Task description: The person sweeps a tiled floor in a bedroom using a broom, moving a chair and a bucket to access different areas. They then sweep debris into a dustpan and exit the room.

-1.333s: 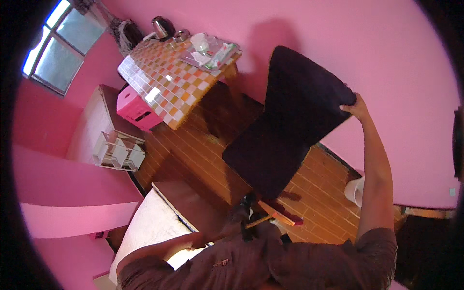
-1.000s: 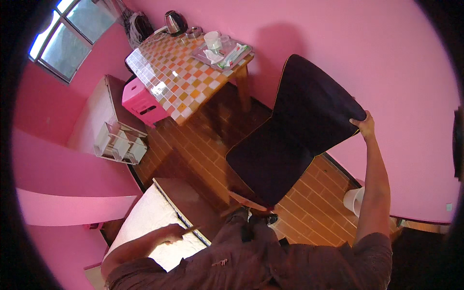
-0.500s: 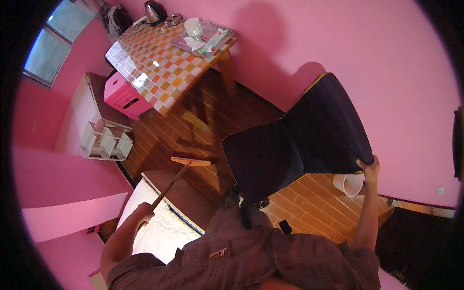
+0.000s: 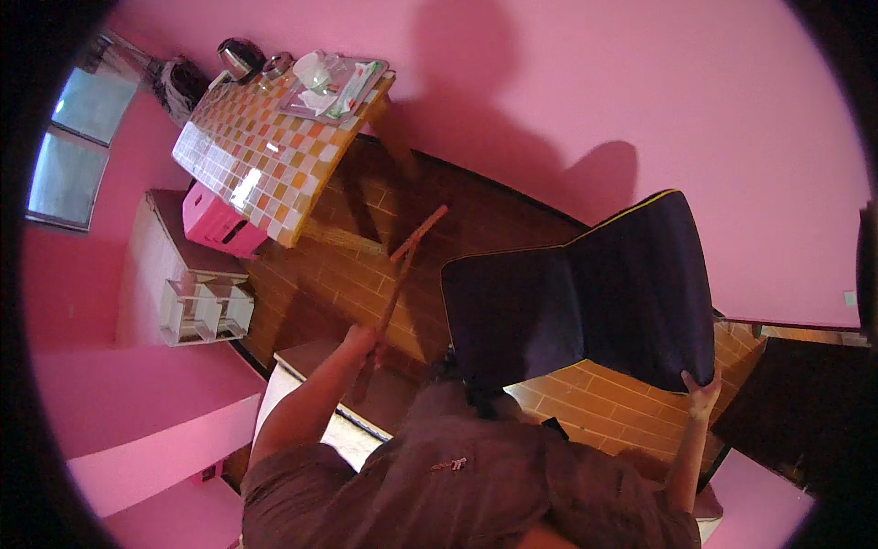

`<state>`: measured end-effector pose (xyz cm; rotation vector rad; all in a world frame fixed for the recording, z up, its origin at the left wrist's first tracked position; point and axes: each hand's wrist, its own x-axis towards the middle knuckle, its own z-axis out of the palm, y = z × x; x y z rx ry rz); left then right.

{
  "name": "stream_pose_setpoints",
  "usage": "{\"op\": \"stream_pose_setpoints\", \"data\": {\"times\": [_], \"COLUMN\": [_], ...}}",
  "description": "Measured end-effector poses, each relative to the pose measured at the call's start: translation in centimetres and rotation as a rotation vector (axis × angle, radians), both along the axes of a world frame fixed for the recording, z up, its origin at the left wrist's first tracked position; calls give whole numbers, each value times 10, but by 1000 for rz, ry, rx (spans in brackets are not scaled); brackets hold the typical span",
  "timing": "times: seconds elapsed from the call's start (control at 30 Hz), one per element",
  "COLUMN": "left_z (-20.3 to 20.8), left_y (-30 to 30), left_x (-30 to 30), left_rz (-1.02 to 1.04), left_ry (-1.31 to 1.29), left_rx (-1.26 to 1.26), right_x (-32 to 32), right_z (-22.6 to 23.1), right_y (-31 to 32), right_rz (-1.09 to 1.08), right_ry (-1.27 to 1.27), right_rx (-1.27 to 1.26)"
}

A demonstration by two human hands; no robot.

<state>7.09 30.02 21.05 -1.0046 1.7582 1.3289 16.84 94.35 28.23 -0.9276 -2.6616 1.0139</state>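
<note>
My left hand (image 4: pixel 363 342) is closed round the wooden handle of a long-handled broom (image 4: pixel 396 291). Its narrow orange head points away from me, over the floor beside the tiled table. At the right, my right hand (image 4: pixel 702 395) grips the top edge of the backrest of a dark chair (image 4: pixel 631 291) with yellow piping. The chair's seat faces left, close in front of my body, and its legs are hidden. Whether the broom head touches the floor is hard to tell.
A table (image 4: pixel 286 174) with a checkered top carries a tray (image 4: pixel 334 91) and a kettle (image 4: pixel 241 60). Beneath its edge stands a pink stool (image 4: pixel 218 222). A small white shelf (image 4: pixel 208 311) is at the left. The pink wall (image 4: pixel 732 119) rises behind the chair.
My left hand has moved forward and right, and the broom head has swung away from me and turned. The chair has shifted slightly right and nearer, covering the white bin. The view has turned too.
</note>
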Motion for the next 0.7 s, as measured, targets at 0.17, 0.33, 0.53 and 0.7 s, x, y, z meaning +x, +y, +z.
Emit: {"op": "stream_pose_setpoints", "data": {"times": [0.17,0.33,0.53,0.7], "left_z": [-100,-214,-292,-247], "left_y": [36,85,112,63], "left_x": [-121,-236,-196,-95], "left_rz": [-26,-897,-1209,-1013], "left_ry": [234,153,264,194], "left_rx": [133,-371,-554,-318], "right_x": [16,21,13,15], "right_z": [-3,-4,-16,-26], "right_y": [6,8,10,16], "right_rz": [-27,-26,9,-34], "right_ry": [62,-23,-61,-12], "right_rx": [-82,23,28,-64]}}
